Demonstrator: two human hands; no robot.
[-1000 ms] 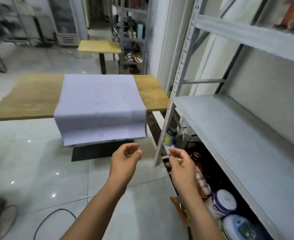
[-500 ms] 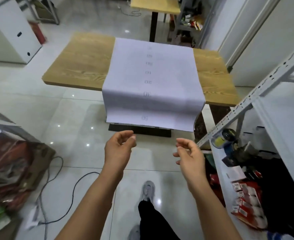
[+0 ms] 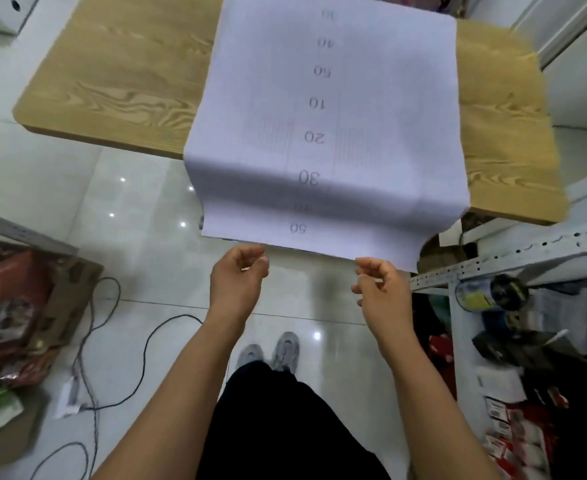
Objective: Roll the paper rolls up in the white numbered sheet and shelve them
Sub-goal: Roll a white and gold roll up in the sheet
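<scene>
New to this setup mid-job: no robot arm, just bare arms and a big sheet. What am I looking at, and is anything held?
No machine: a person works bare-handed, and the only camera sits on their head, looking down. The left hand and right hand reach the hanging near edge of the white numbered sheet, draped over the wooden table. Their curled fingers sit at that edge; whether they pinch it is unclear. A metal shelf rack stands at right.
</scene>
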